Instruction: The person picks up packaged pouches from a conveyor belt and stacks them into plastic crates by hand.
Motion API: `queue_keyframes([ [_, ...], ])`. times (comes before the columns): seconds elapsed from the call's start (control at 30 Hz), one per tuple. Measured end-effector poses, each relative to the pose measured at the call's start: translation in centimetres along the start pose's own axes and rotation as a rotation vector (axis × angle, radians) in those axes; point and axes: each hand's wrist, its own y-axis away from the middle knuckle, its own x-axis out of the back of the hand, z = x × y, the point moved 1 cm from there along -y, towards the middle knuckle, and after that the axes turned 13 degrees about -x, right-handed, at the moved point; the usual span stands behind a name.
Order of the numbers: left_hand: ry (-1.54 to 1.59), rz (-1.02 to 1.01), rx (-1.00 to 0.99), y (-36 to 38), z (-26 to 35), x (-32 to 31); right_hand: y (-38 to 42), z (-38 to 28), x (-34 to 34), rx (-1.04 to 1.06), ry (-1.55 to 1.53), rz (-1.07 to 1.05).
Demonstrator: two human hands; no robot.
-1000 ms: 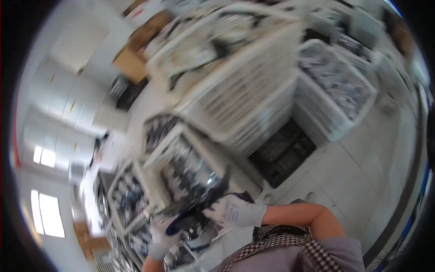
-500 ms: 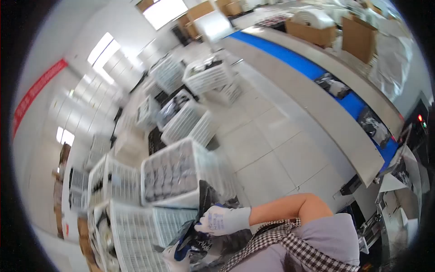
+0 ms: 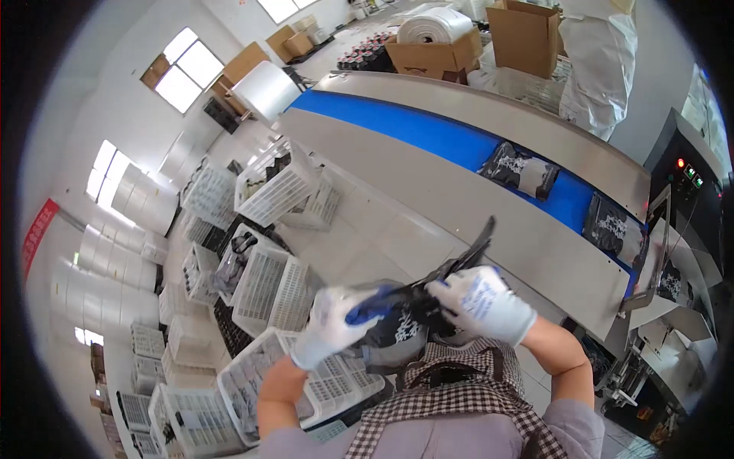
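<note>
A black and grey bag with white print (image 3: 404,327) is held in front of the checked apron by both hands. My left hand (image 3: 336,320), in a white glove with blue fingers, grips its left side, fingers wrapped round the dark edge. On the right, my gloved right hand (image 3: 483,303) is closed on the bag's bunched upper part, from which a dark strip sticks up. Two similar packed bags, one black and grey (image 3: 520,171) and one nearer the machine (image 3: 615,231), lie on the blue conveyor belt (image 3: 397,127).
White plastic crates stand at the left, one holding grey packets (image 3: 246,382), another dark items (image 3: 277,183). A black control panel (image 3: 688,172) with lights is at the right. Behind the conveyor are a carton (image 3: 436,57) and a plastic roll (image 3: 434,26).
The view has swung right, towards the conveyor. Both hands have come up with the bag from beside the crates to in front of the apron, and the right arm now shows at the right.
</note>
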Motion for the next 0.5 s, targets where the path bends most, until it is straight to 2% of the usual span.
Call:
queue_keyframes([
  [0.07,0.192,-0.114,-0.035,-7.6,-4.1,1.2,-3.5,2.3,2.2,-0.134,0.112,-0.035],
  [0.1,0.237,-0.030,-0.130,-10.7,-6.6,0.9,-5.6,3.7,2.5,-0.205,0.119,-0.030],
  [0.13,0.343,-0.046,-0.112,-12.9,-11.4,-1.8,-7.9,5.3,2.8,-0.279,0.125,-0.025],
  [0.17,0.381,-0.121,-0.086,-16.3,-14.9,-3.3,-10.3,7.7,2.1,-0.281,0.110,0.101],
  [0.2,0.431,-0.240,0.030,-19.5,-18.5,-5.1,-13.2,10.1,1.5,-0.348,0.080,0.126],
  [0.23,0.444,-0.370,0.043,-23.2,-21.0,-6.2,-16.2,12.5,0.5,-0.422,0.067,0.119],
  [0.27,0.377,-0.500,0.177,-25.8,-24.6,-9.1,-19.1,15.1,-0.9,-0.495,0.058,0.115],
  [0.33,0.340,-0.442,0.108,-29.0,-30.9,-14.7,-24.5,20.2,-4.8,-0.650,0.098,0.155],
  [0.4,0.248,-0.424,0.003,-32.1,-36.2,-20.0,-29.9,25.2,-9.0,-0.850,0.185,0.078],
  [0.5,0.044,-0.589,-0.052,-35.0,-43.1,-26.5,-35.3,30.2,-15.8,-0.914,0.287,0.018],
])
